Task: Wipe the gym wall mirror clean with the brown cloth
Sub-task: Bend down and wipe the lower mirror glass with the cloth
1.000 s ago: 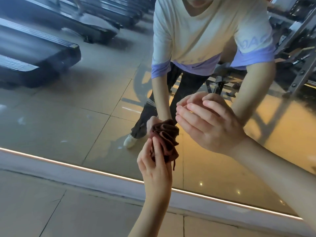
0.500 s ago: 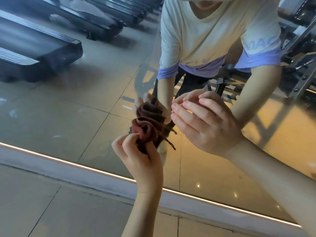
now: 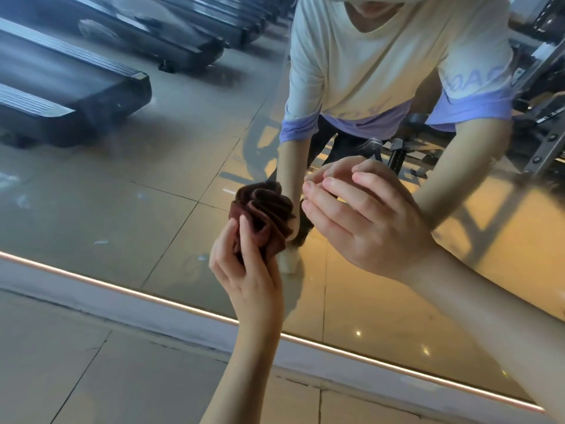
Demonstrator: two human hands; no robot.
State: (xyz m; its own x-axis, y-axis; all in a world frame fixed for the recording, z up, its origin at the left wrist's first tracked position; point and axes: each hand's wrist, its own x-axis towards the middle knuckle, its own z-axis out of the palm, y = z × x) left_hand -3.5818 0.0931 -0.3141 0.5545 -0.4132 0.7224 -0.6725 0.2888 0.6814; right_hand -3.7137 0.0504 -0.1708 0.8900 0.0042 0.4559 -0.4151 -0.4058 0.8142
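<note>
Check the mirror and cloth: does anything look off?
The brown cloth is bunched into a folded wad in the left hand, not spread flat. Pale smudges dot the mirror at lower left.

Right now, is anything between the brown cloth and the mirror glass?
Nothing visible. The left hand grips the bunched brown cloth at the large wall mirror; the right hand hovers beside it, to the right, holding nothing, not between cloth and glass.

The head camera looks forward and down, close to the mirror [image 3: 122,194] and floor [image 3: 91,377].
</note>
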